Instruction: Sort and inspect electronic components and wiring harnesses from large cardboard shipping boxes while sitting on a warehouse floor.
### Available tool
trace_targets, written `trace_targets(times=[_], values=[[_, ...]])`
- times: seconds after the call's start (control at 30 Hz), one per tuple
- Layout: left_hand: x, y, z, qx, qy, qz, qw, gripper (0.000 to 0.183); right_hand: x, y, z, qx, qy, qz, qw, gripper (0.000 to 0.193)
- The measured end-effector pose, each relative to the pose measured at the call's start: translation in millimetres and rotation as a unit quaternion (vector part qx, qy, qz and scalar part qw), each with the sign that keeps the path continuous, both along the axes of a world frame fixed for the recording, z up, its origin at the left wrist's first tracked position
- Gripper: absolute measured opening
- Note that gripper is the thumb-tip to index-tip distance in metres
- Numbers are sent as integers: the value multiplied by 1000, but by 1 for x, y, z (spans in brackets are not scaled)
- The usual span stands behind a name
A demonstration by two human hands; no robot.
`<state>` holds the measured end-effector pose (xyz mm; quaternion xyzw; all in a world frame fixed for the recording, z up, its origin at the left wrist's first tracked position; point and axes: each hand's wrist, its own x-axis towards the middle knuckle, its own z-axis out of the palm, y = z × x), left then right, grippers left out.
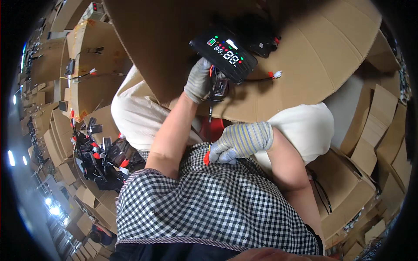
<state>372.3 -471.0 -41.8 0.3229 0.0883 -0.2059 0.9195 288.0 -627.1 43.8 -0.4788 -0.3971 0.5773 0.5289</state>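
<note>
My left hand [199, 82], in a striped work glove, is closed on a black display unit [213, 55] with lit white digits and small coloured symbols. Beneath the unit, beside my fingers, hangs a small black box [220, 89] with a label. A thin dark cable [210, 114] runs from there down toward my lap. At its lower end my right hand [241, 141], also gloved, is pinched on a red connector [207, 157], close to the checked apron [226, 191]. The right fingertips are partly hidden by the hand itself.
A large open cardboard box [305, 65] stands before my knees, with more black units [259, 41] and a white-tipped lead [275, 75] in it. At left lies a heap of black devices and red connectors [104, 158]. Cardboard boxes [348, 191] crowd the right; another person [101, 235] is at lower left.
</note>
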Motion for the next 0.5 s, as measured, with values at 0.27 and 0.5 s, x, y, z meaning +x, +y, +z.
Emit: trace_targets(times=[0.27, 0.5], values=[[-32, 41, 16, -23, 17, 118, 993, 42, 8, 10, -3, -64, -77, -10, 995, 23], [-81, 137, 140, -69, -296, 238, 923, 52, 28, 12, -28, -191, -202, -285, 917, 25]])
